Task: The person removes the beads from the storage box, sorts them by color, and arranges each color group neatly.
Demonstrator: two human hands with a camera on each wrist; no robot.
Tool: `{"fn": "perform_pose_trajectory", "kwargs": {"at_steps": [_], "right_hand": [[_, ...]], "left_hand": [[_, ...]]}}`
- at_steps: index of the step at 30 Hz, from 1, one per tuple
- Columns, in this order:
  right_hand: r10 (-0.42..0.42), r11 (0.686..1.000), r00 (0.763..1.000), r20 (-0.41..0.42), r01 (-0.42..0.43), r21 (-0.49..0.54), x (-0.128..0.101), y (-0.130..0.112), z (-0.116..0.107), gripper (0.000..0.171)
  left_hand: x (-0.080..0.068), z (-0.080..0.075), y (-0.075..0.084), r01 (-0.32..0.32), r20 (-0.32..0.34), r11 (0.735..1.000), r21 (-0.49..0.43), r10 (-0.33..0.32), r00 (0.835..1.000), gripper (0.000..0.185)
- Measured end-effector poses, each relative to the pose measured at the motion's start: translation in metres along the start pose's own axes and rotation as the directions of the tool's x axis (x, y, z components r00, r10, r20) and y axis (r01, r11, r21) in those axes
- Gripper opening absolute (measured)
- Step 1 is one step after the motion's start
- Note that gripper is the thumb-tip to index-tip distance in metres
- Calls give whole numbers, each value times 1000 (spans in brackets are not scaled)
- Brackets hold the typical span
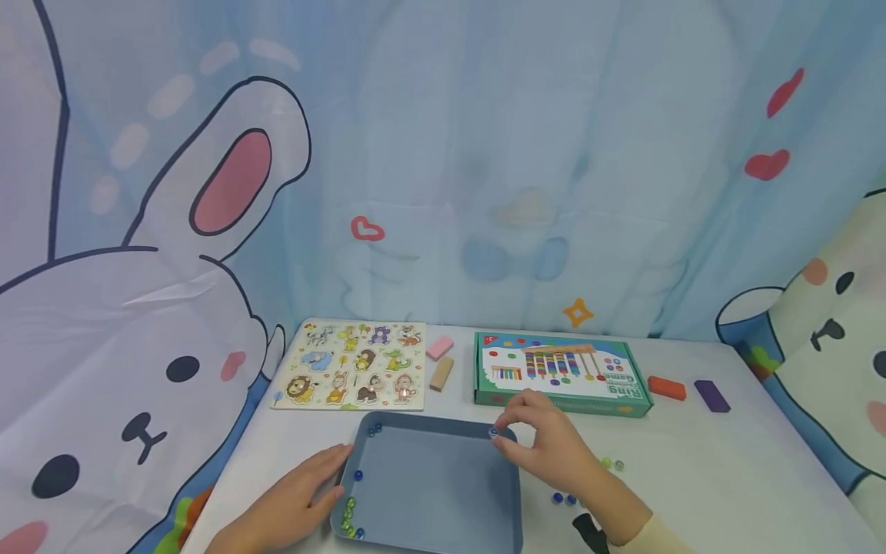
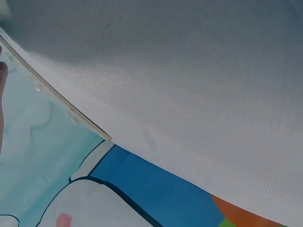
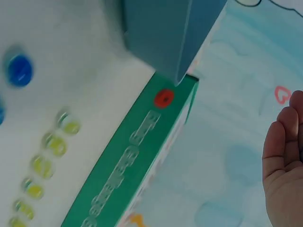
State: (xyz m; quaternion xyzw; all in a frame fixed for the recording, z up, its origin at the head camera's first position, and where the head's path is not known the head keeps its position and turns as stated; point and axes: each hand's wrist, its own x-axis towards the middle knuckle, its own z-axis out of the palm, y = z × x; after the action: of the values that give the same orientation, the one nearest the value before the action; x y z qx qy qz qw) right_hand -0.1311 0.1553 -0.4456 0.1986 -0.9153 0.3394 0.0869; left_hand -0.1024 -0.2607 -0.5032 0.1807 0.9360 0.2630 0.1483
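Right hand [image 1: 547, 442] sits just right of centre in the lower half of the head view, its fingertips pinching a small blue marble [image 1: 494, 432] right at the far right corner of the blue tray [image 1: 443, 492]; the left hand [image 1: 304, 496], lower left of centre, rests with relaxed fingers against the tray's left rim, holding nothing; inside the tray a few marbles lie along the left edge, blue ones near the upper left corner [image 1: 374, 429] and green ones at the lower left corner [image 1: 349, 517]; more loose marbles [image 1: 562, 498] lie on the white surface [image 1: 727, 477] to the right of the tray, blue near the wrist and green farther right; behind the tray stand a green game box [image 1: 561, 373], an animal puzzle board [image 1: 353, 364] and several coloured blocks; judging from this, the step in hand is dropping the pinched marble into the tray, and the next move calls for loosening the pinch over the tray floor, then reaching for another loose marble.

Left wrist view shows only the white surface [image 2: 199, 80] and the printed cloth beneath its edge; a fingertip [image 2: 2, 71] peeks in at the far left.

Right wrist view shows the tray's corner [image 3: 165, 33] at the top, the game box's green side [image 3: 132, 161] running diagonally, a blue marble at upper left [image 3: 19, 71] and a row of yellow-green marbles [image 3: 45, 161] at lower left; the pinch itself is not visible here.
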Motion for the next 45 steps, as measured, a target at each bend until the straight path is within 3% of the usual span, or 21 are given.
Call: {"fn": "perform_pose_trajectory", "kwargs": {"at_steps": [7,12,16,21,27,30,36,45], "right_hand": [[125,982,988,-90,-136,-132,-29,30,-26,25],[265,945,961,-84,-276,-173,-55,56,-45,18],[387,901,921,-49,-389,-192,-77,83,-54,11],[509,841,861,8,-495,-218,-98,112,-58,14],[609,779,791,57,-584,-229,-115,126,-57,17],[638,758,767,69,-611,-229,-120,130,-58,19],[651,747,754,81,-619,-245,-123,137,-58,19],[587,786,803,98,-537,-308,-124,143,-57,13]], "left_hand": [[2,3,0,10,1,1000,2,-10,1000,69],[3,3,-3,14,14,1000,3,-14,1000,69],[2,2,-5,7,18,1000,4,-8,1000,71],[0,-2,-1,-20,18,1000,-20,21,1000,70],[0,-1,-3,-11,28,1000,-8,11,1000,71],[2,1,-5,-5,30,1000,2,5,1000,71],[2,3,-6,17,30,1000,-9,-17,999,71],[1,3,-7,-8,14,1000,2,8,1000,71]]}}
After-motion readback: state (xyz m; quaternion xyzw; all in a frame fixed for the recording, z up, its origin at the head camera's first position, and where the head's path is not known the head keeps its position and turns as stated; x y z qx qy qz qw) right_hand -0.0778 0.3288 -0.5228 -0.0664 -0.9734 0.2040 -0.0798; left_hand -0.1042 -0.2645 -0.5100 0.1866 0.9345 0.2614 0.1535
